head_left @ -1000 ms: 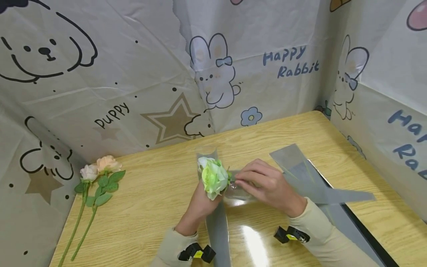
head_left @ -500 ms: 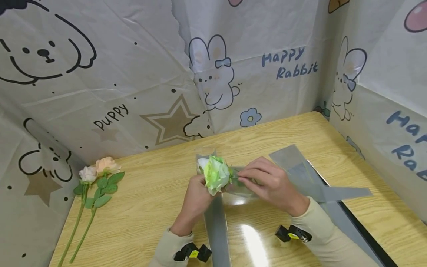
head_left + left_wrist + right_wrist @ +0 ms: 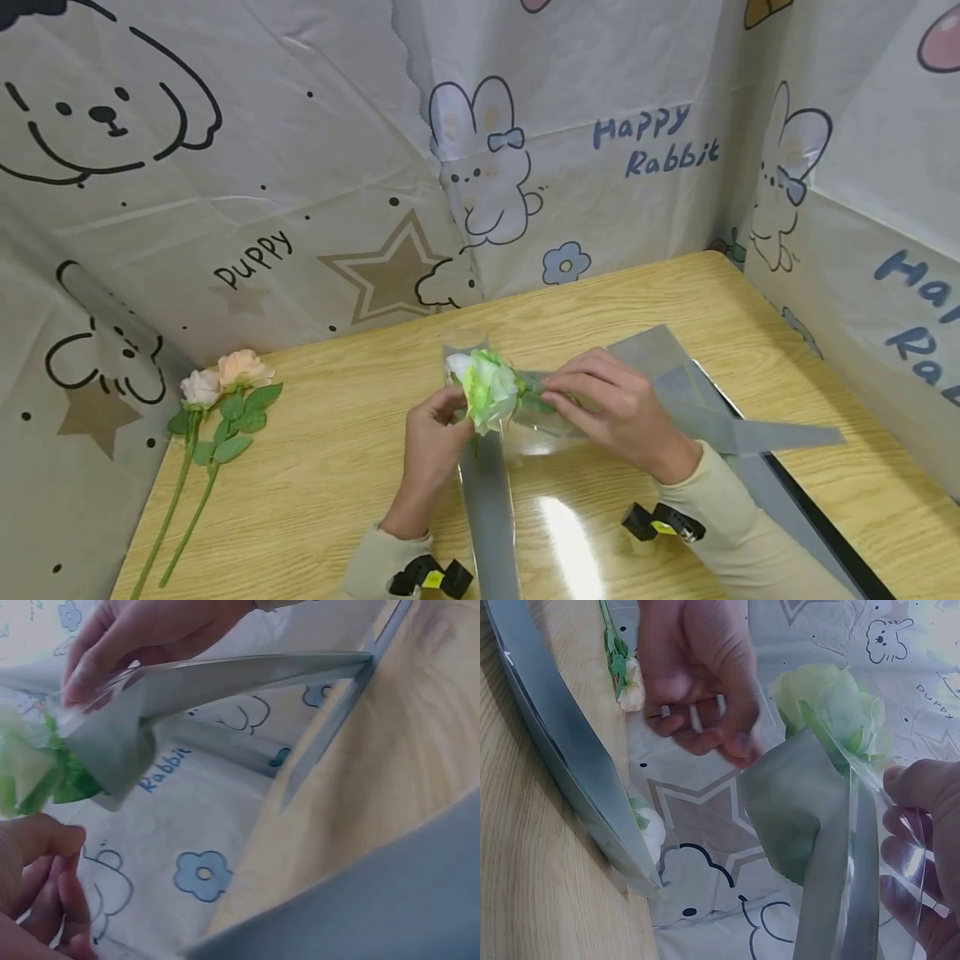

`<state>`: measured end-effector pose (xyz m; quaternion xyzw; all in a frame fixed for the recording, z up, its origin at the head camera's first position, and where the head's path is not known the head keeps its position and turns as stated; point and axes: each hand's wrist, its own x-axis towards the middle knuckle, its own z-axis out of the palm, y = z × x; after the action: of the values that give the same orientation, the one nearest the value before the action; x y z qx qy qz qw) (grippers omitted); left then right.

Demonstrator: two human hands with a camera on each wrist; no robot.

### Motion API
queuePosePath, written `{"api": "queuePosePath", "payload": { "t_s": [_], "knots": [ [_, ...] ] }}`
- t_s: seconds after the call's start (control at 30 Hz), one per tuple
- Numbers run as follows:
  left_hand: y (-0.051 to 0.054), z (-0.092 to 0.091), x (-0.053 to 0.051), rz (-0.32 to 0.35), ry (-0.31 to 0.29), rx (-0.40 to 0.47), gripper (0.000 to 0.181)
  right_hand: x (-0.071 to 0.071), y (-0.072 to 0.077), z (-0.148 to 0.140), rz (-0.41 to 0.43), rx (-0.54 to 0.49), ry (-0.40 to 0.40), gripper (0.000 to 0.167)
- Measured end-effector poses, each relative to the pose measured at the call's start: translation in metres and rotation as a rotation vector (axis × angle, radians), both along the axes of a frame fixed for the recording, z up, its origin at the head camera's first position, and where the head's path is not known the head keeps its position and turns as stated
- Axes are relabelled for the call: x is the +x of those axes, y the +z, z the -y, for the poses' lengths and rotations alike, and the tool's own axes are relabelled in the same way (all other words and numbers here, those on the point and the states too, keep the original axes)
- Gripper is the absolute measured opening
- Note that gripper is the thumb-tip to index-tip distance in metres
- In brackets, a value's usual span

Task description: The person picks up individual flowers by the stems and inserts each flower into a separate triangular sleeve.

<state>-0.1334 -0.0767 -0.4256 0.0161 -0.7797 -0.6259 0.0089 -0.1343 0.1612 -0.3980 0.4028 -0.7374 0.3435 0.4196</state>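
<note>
A pale green and white artificial rose point(image 3: 491, 390) pokes out of a grey and clear flower sleeve point(image 3: 787, 810), held sideways above the table. My right hand point(image 3: 611, 408) pinches the sleeve just below the bloom; in the right wrist view the clear film point(image 3: 911, 859) lies against its fingers. Beside the bloom is my left hand point(image 3: 435, 450), its fingers loosely bent. A gap shows between that left hand point(image 3: 41, 881) and the rose point(image 3: 34, 769) in the left wrist view. The rose's lower stem is hidden by the sleeve.
Beneath the hands lies another grey sleeve point(image 3: 487, 517) with a white flower point(image 3: 652, 834) at its far end. Several flat grey sleeves point(image 3: 787, 500) overlap at the right. Two loose roses, white point(image 3: 201, 389) and peach point(image 3: 245, 369), lie on the left of the table point(image 3: 337, 433).
My left hand has come from behind the bloom and drawn back to the left, away from it. The right hand and the sleeved rose have shifted slightly right.
</note>
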Motion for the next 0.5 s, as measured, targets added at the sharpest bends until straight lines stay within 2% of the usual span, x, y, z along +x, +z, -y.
{"api": "queuePosePath", "payload": {
  "t_s": [0.07, 0.13, 0.27, 0.37, 0.43, 0.5],
  "knots": [
    [-0.007, -0.001, 0.003, 0.036, -0.015, 0.031, 0.027, 0.0, 0.0, 0.0, 0.004, 0.003, -0.009, 0.026],
    [-0.014, -0.004, 0.006, 0.063, -0.068, 0.051, 0.03, 0.0, -0.001, -0.001, 0.012, 0.009, -0.016, 0.026],
    [-0.022, -0.013, 0.016, 0.095, -0.246, 0.14, 0.041, 0.0, -0.001, -0.001, 0.021, 0.02, -0.028, 0.027],
    [-0.023, -0.023, 0.021, 0.11, -0.37, 0.281, 0.053, 0.001, -0.001, -0.001, 0.022, 0.023, -0.031, 0.027],
    [-0.023, -0.029, 0.023, 0.122, -0.406, 0.377, 0.062, 0.001, -0.001, -0.001, 0.025, 0.022, -0.03, 0.027],
    [-0.024, -0.035, 0.024, 0.117, -0.405, 0.465, 0.066, 0.001, -0.001, 0.0, 0.027, 0.02, -0.027, 0.027]
  ]
}}
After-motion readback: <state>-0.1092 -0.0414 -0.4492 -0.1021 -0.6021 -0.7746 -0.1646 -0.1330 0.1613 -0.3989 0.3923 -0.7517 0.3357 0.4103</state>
